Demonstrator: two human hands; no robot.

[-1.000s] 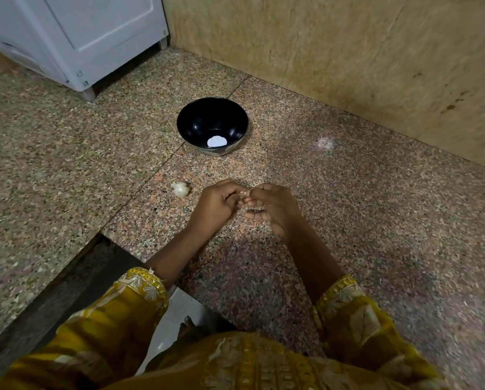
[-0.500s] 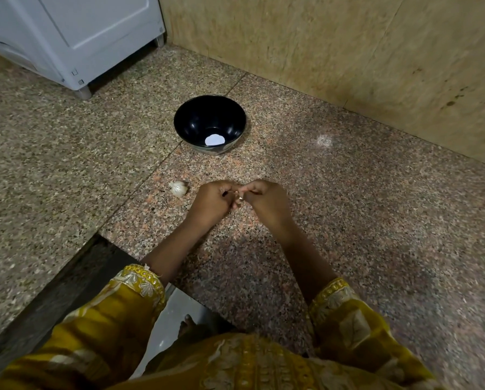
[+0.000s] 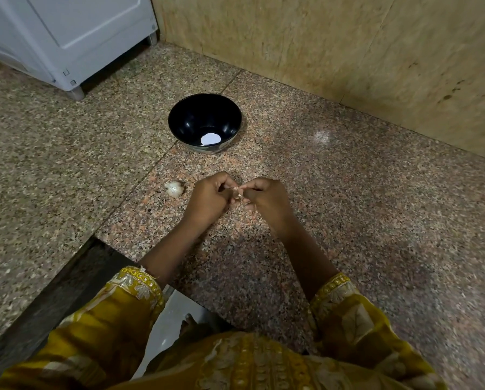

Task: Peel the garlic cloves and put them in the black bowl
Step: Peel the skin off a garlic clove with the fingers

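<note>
Pale garlic clove point(image 3: 237, 192) pinched between left hand point(image 3: 207, 199), right hand point(image 3: 266, 199).

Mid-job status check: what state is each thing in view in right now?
Black bowl: upright on the counter; pale patch at its bottom, unclear what.
Garlic clove: pinched between both hands; remaining skin too small to tell.
Garlic piece: lying on the counter, unpeeled, untouched.
Left-hand grip: pinches the clove.
Right-hand grip: pinches the clove.
</note>
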